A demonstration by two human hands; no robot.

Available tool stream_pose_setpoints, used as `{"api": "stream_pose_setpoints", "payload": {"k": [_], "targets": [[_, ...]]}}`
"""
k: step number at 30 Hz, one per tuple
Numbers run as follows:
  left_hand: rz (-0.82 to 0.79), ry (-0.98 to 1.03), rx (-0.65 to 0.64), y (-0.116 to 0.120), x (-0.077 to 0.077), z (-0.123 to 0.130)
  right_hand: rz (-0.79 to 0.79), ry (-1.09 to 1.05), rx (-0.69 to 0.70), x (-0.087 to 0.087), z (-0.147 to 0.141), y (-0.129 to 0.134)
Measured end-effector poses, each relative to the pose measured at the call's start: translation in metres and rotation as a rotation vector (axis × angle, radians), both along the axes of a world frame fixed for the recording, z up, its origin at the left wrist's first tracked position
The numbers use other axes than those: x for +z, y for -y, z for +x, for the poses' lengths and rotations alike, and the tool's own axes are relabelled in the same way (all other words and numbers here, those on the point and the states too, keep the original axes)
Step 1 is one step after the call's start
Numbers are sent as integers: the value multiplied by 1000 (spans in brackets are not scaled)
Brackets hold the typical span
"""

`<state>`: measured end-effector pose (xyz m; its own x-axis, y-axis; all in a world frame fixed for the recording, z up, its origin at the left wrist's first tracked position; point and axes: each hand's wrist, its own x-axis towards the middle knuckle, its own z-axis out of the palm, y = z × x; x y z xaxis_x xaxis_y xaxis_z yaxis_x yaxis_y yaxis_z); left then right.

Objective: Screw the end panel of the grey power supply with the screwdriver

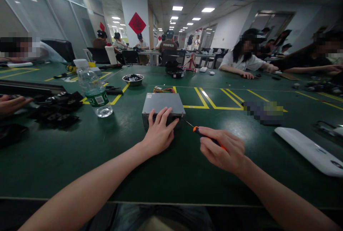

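Observation:
A grey metal computer power supply (164, 102) sits on the green table in front of me, with a bundle of coloured wires (164, 90) at its back. My left hand (160, 132) holds it, fingers spread over the top front edge and thumb near the right front corner. In my right hand (223, 148) is a screwdriver (196, 129) with an orange and black handle. Its thin shaft points up and left at the box's right front corner. Whether the tip touches the box I cannot tell. The front face is partly hidden behind my left hand.
Left of the box stands a water bottle (97, 95), with black parts (59, 107) and another person's hand (13, 105) beyond. A metal bowl (133, 79) of small pieces is further back. At right lie a white elongated device (308, 150) and a blurred-out item (264, 112). Co-workers sit across the table.

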<state>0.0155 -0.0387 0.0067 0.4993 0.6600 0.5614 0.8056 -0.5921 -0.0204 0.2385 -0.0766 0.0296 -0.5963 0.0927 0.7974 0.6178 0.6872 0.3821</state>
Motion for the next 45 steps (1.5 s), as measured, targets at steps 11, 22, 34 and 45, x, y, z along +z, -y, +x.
{"api": "stream_pose_setpoints", "payload": {"k": [11, 22, 34, 45], "targets": [[-39, 57, 22, 1, 1, 5, 25, 151, -133, -8, -31, 24], [-59, 46, 30, 2, 2, 5, 22, 94, -128, -2, -22, 20], [-58, 46, 25, 2, 1, 5, -37, 95, -99, -9, -22, 17], [-53, 50, 28, 2, 1, 6, -58, 62, -66, -3, -24, 18]]}}
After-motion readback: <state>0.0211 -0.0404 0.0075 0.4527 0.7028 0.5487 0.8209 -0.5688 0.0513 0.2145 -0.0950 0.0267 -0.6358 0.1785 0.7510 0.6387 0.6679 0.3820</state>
